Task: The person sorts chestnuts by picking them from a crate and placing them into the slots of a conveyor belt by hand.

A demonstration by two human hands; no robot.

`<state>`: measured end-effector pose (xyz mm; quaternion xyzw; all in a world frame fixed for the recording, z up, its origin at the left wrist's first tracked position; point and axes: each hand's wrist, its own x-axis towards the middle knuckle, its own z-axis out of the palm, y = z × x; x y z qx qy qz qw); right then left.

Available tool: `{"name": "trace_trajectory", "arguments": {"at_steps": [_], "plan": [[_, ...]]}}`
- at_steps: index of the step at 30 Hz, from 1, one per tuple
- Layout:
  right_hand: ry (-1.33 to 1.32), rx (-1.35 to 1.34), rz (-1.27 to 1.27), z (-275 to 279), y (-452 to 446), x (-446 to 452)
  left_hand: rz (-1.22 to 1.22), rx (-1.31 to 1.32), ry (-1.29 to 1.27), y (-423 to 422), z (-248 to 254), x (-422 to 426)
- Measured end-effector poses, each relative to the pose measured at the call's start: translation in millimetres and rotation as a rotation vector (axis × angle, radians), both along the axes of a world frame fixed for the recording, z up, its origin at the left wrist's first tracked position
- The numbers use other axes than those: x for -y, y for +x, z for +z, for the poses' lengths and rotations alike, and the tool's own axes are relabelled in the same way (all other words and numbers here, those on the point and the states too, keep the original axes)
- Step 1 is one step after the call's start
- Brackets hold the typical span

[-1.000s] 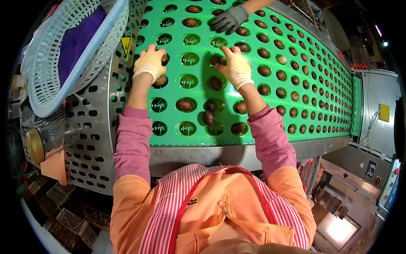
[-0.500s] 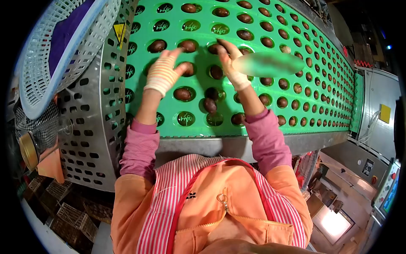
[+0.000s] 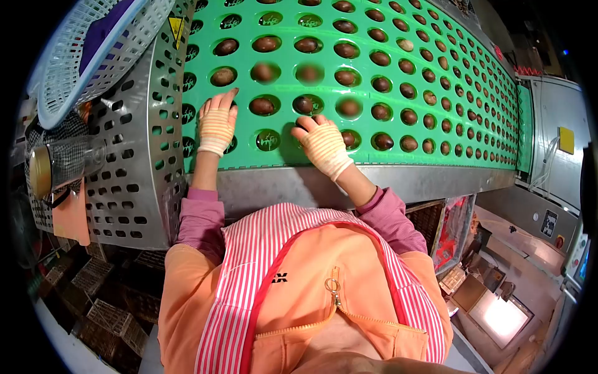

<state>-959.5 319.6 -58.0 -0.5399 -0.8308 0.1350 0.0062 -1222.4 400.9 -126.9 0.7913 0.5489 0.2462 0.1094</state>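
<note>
A green tray surface (image 3: 283,124) has rows of oval wet cups, most with a dark brown egg lying on its side. My left hand (image 3: 216,123), in a striped knitted fingerless glove, lies flat at the tray's near left, fingers stretched forward and nothing seen in them. Just beyond its fingertips is a lighter brown egg (image 3: 223,76). My right hand (image 3: 322,144), gloved alike, curls its fingers down over a near cup; what is under them is hidden. A dark egg (image 3: 305,105) sits in the cup just beyond those fingers. Between my hands, a cup (image 3: 268,140) holds no egg.
A perforated metal guard (image 3: 134,149) stands at the left, with a pale blue plastic basket (image 3: 78,68) above it and a gold-lidded clear jar (image 3: 42,168) beside it. A metal ledge (image 3: 398,181) edges the tray's near side. Machine cabinets stand at the right.
My hands have come back toward me; the left has moved outward and flattened, the right has curled. The loose egg between two near cups no longer shows. The camera view has shifted.
</note>
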Motion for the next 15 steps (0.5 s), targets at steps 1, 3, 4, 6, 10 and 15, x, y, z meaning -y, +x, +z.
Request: {"name": "trace_trajectory", "arguments": {"at_steps": [1, 3, 4, 6, 10, 15], "plan": [[0.038, -0.020, 0.031, -7.8, 8.6, 7.0, -0.006, 0.029, 0.041, 0.1, 3.1, 5.0], [0.113, -0.062, 0.089, -22.7, 20.1, 20.3, 0.027, 0.079, 0.033, 3.8, 11.2, 11.2], [0.072, -0.133, 0.037, -24.2, 21.1, 24.4, 0.026, 0.078, 0.058, 7.2, 14.7, 11.0], [0.145, -0.209, -0.062, -21.8, 18.7, 33.0, -0.026, 0.080, -0.013, 19.2, 18.4, 7.0], [0.274, -0.373, -0.203, -10.3, 25.6, 59.5, -0.084, 0.033, -0.005, 55.3, 12.7, -30.8], [0.297, -0.382, -0.466, 2.8, 74.4, 117.3, -0.188, -0.124, -0.168, 66.1, 1.7, -88.7]]}}
